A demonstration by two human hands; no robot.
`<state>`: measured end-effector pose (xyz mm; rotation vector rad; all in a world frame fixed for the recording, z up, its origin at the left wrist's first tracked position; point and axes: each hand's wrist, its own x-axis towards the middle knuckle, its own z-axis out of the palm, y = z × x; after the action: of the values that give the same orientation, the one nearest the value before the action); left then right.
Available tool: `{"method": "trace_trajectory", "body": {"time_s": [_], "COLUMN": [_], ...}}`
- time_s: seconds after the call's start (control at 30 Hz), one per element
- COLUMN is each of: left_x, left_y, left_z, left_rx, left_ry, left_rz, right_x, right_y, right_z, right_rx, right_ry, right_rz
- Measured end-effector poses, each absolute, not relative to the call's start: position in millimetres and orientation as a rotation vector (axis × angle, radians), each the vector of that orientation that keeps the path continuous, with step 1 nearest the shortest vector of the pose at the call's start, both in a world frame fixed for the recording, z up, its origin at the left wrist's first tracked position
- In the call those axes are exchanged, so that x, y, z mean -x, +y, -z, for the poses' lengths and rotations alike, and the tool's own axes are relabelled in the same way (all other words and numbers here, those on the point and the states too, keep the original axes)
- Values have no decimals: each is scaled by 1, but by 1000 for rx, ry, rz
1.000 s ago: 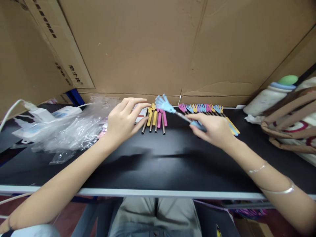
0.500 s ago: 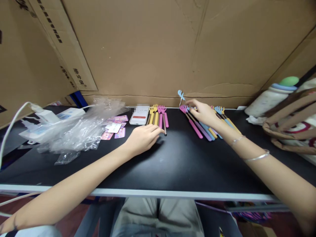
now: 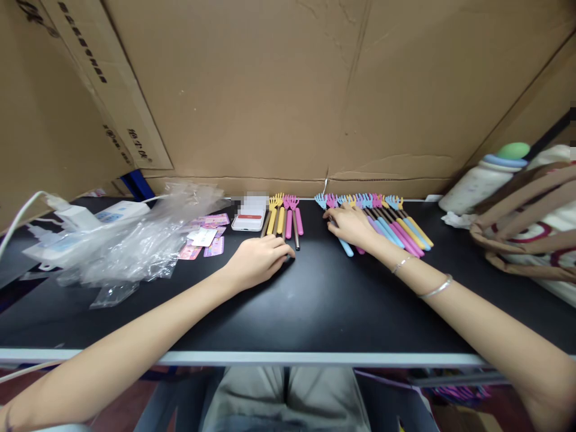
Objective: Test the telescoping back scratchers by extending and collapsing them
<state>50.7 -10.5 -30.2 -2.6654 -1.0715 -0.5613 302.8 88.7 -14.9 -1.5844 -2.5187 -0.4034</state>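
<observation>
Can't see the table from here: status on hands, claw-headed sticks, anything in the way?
Right hand over larger stick row, left end. Left hand by smaller stick group, lower ends, contact unclear. Plastic bags off left, apart from sticks.

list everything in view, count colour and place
Table: one, black, centre
Cardboard: count unclear, brown, behind table
Phone: one, white, near back edge
Cards: several, pink, purple and white, left of phone
Smaller stick group: several, yellow and pink, right of phone
Hand-headed stick row: many, multicoloured, right of centre
Plastic bags: count unclear, transparent, left
Power strip: one, white, far left
Bottle: one, white with green top, back right
Crumpled scrap: one, white, beside bottle
Bag: one, brown and white, right edge
Bracelets: two, silver, right forearm
Trousers: one pair, grey, bottom
Left hand: one, bare, near smaller group
Right hand: one, bare, over stick row
</observation>
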Motion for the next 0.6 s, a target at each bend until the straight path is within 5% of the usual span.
{"method": "trace_trajectory", "body": {"time_s": [0.6], "left_x": [-50], "left_y": [-12], "left_z": [28], "left_rx": [2679], "left_ry": [-1067], "left_rz": [556], "right_x": [-316], "right_y": [98], "right_z": [27], "right_rx": [1572], "right_ry": [-2402], "right_rz": [485]}}
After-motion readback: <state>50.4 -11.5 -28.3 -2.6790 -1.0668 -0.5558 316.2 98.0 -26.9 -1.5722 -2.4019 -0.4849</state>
